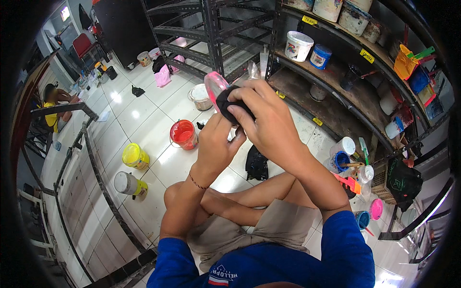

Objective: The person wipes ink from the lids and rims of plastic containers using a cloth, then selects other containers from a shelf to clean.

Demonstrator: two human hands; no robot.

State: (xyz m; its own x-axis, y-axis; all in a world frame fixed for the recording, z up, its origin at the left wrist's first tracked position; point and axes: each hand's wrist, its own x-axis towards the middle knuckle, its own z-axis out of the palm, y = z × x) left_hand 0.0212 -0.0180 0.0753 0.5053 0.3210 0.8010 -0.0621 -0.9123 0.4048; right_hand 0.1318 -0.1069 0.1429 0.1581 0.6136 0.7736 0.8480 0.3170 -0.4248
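Note:
In front of me, above the floor, my right hand (265,114) presses a bunched black cloth (230,102) against a clear plastic tub (214,85) smeared with pink paint. The fingers and thumb of that hand are closed round the cloth. Just below and to the left, my left hand (216,144) is closed at the tub's lower side, its thumb bent inward. Most of its fingers are hidden behind the hand and the cloth, as is much of the tub. On the floor under my hands lies another black cloth (257,163).
Left of my legs stand a red paint bucket (184,135), a yellow-lidded bucket (135,156) and a white-lidded one (129,185). A shelf (331,79) bearing paint pots curves along my right. Metal frame bars (103,189) cross the left. A person (55,105) sits far left.

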